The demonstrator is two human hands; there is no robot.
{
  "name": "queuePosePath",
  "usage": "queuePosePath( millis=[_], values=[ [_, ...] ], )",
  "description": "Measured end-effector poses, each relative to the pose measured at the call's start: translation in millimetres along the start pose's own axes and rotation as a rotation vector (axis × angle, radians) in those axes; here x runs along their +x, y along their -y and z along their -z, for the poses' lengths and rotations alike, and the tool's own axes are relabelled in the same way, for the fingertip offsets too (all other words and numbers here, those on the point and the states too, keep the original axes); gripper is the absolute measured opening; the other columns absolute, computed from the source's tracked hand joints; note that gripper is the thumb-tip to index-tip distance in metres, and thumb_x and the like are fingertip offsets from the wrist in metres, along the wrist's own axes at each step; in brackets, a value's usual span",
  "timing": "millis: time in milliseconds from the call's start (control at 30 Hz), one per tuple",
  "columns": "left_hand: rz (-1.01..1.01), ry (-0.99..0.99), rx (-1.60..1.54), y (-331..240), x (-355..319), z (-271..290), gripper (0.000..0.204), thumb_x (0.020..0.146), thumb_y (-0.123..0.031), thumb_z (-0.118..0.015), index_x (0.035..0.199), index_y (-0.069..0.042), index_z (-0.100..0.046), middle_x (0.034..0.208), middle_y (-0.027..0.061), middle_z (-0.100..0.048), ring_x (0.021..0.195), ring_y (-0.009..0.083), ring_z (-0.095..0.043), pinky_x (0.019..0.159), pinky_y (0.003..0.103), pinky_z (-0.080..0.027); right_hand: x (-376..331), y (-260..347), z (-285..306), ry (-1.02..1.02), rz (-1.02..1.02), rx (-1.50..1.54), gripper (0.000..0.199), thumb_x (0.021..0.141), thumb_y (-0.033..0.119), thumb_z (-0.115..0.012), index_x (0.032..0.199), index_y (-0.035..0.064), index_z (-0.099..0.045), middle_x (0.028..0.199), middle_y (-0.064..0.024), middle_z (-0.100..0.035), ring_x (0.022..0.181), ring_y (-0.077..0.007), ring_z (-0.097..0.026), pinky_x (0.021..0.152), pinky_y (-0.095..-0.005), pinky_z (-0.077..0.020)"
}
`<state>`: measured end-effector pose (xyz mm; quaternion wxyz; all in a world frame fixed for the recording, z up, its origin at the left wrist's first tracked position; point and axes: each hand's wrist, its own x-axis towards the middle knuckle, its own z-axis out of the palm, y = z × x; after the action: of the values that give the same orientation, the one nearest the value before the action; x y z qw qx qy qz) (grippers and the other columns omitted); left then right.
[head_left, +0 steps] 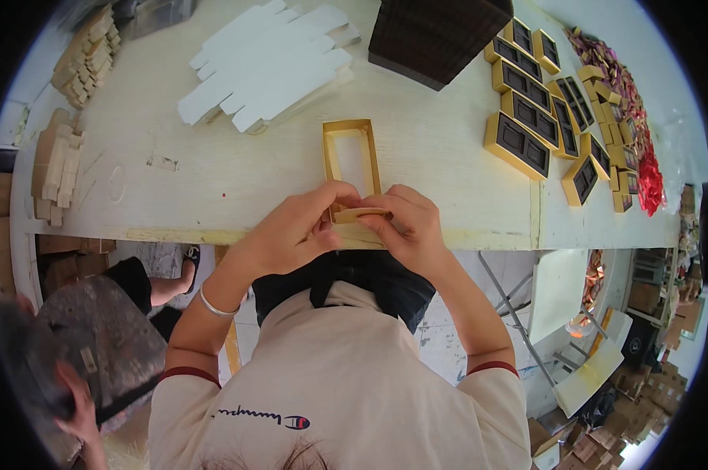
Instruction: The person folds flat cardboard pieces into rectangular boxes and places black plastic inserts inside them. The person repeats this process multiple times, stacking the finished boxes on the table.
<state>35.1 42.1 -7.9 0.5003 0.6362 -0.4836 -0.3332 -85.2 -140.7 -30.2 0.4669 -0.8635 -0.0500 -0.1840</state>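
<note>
A shallow gold cardboard box (373, 157) lies at the table's front edge, its long sides standing up and its white inner floor showing. Both of my hands are at its near end, where a flap (360, 211) is bent up between them. My left hand (303, 227) pinches the near left corner with thumb and fingers. On the other side, my right hand (405, 223) grips the flap near the right corner, thumb toward me. My fingers hide part of the near end.
Flat white box blanks (272, 63) lie piled at the back. A tall dark brown block (440, 39) stands behind. Gold boxes with black inserts (518, 145) fill the right side; folded card stacks (56, 168) sit left. A person (95, 345) is at lower left, a folding chair (558, 294) at right.
</note>
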Motion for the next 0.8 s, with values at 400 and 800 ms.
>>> queuePosePath(
  millis=[400,800],
  values=[
    [0.037,-0.192,0.207,0.2,6.7,-14.1,0.023,0.088,0.003,-0.055,0.11,0.0,-0.051,0.13,0.0141,-0.043,0.086,0.0207,-0.059,0.072,0.03,-0.048,-5.4,7.5,-14.0,-0.113,0.131,-0.32,0.033,0.077,0.004,-0.071,0.107,0.0021,-0.058,0.114,-0.0119,-0.056,0.073,-0.0221,-0.058,0.058,-0.0315,-0.0468],
    [-0.011,-0.287,0.704,-1.7,2.9,-31.3,0.011,0.075,0.0,-0.067,0.084,0.001,-0.062,0.078,0.0098,-0.057,0.07,0.0297,-0.058,0.06,0.037,-0.047,10.3,19.1,-2.8,0.29,0.122,-0.625,0.015,0.068,0.002,-0.063,0.081,0.0033,-0.057,0.083,-0.0081,-0.053,0.071,-0.0228,-0.055,0.06,-0.0332,-0.0438]
  ],
)
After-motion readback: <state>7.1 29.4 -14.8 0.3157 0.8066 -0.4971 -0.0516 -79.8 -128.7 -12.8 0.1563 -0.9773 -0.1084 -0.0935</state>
